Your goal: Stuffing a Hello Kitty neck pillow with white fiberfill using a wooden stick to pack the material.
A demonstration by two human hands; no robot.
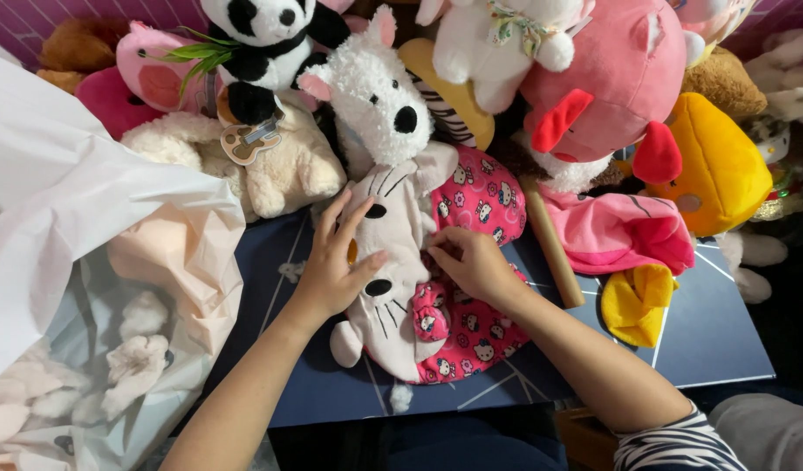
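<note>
at far left i see a plastic bag (87, 366) of pale toys. my left hand (336, 266) lies flat, fingers spread, on the cat toy (392, 279), whose long axis runs away from me on the dark blue surface (715, 340). my right hand (473, 263) pinches its pink dress (484, 205), nearer the middle. stuffed animals crowd the far edge; a cardboard tube (551, 244) lies just right.

Soft plush cat toy (392, 262) in printed pink cloth; fluffy white dog (375, 96); crinkled matt tissue paper (61, 201); smooth matt bench (707, 340).
</note>
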